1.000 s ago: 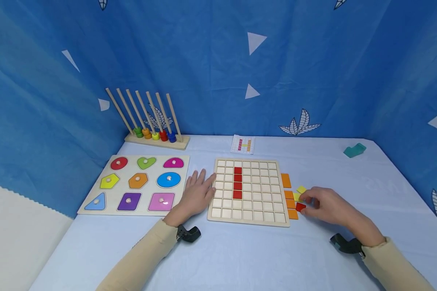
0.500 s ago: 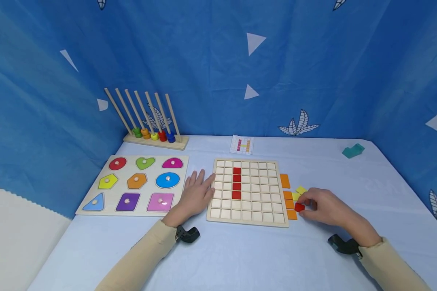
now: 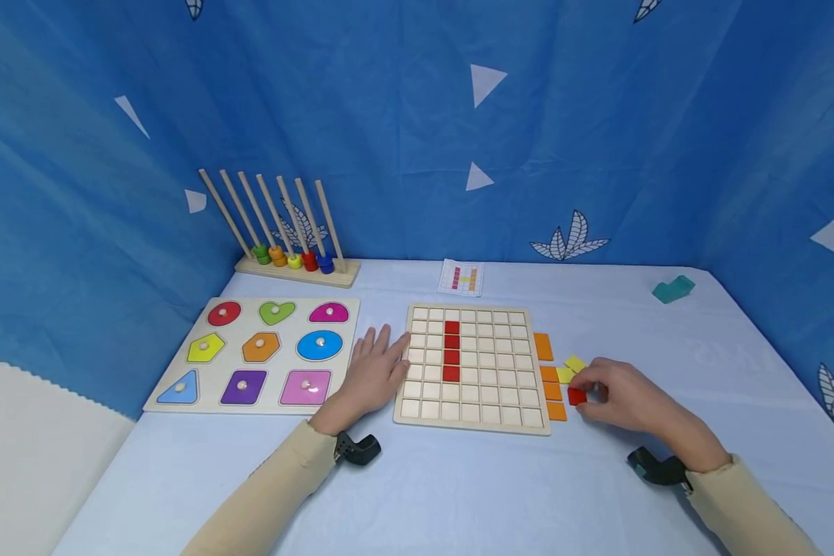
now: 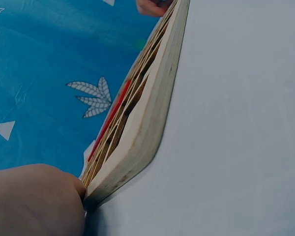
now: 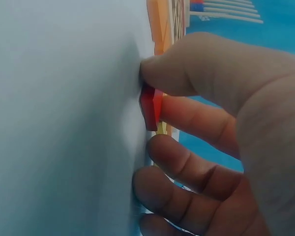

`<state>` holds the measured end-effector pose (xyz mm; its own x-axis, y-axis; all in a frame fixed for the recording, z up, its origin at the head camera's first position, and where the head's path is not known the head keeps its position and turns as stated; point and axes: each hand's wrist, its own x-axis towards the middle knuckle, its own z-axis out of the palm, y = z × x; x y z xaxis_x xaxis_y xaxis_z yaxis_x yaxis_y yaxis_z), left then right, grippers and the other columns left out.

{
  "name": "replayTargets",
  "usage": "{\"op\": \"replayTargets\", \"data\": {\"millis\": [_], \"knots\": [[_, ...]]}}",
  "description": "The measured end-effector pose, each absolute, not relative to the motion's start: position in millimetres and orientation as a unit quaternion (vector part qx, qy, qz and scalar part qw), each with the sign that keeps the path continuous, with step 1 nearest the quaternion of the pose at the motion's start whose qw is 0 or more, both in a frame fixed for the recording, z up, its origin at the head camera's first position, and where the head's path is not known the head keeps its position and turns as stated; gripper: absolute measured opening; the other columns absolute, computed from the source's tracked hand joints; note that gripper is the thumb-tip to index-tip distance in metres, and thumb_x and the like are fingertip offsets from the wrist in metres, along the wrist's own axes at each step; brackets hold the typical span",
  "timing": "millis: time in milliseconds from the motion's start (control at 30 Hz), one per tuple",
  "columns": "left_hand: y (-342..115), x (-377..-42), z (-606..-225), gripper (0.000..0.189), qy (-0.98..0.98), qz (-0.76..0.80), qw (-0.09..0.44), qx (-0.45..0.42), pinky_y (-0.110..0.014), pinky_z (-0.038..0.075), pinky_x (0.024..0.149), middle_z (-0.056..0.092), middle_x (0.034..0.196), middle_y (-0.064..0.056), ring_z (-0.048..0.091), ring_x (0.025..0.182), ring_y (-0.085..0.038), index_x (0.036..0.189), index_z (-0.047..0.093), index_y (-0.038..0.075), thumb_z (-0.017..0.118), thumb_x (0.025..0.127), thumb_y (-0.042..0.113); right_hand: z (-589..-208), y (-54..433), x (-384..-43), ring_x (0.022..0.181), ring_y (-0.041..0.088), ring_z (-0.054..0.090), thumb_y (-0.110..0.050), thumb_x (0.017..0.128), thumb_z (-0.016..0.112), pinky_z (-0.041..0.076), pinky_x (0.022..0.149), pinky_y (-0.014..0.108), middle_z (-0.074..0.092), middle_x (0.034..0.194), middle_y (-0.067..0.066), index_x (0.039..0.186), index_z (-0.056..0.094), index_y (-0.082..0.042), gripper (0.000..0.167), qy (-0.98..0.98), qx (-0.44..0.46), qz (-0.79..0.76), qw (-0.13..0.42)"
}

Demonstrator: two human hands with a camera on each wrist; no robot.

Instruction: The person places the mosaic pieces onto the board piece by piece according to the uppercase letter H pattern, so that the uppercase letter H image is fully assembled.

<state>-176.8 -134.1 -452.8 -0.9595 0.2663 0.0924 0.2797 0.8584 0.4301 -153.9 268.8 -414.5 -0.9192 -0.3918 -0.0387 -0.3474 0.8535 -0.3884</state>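
Note:
My right hand pinches a small red square tile between thumb and index finger, low at the tabletop right of the board. In the right wrist view the red tile stands slightly tilted between thumb and index finger, while the other fingertips rest by the cloth. Yellow tiles lie just beyond those fingers, and several orange tiles line the board's right edge. My left hand lies with spread, straight fingers at the left edge of the wooden grid board. A column of red tiles fills several of its cells.
A printed pattern card lies behind the board. To the left is a knobbed shape puzzle, with a wooden peg stand of coloured rings behind it. A teal piece lies at the back right.
The red tile at my right fingertips shifts slightly left, then back right, turning a little as thumb and index finger close on it. My left hand stays still.

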Motion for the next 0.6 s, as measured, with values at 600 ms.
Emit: {"op": "replayTargets", "data": {"millis": [600], "knots": [[-133.6,-177.4,-453.0,0.053,-0.963,-0.226,0.014,-0.142,-0.068,0.015,0.123,0.029,0.164,-0.029,0.016,0.154,-0.054,0.155,0.045,0.011,0.045,0.106,0.030,-421.7,274.9,-156.7,0.072,0.007,0.048,-0.017,0.074,0.088,0.046,0.059,0.018,0.062,0.086,-0.006,0.104,0.079,-0.013,0.031,0.955,-0.202,-0.210,0.048]]}}
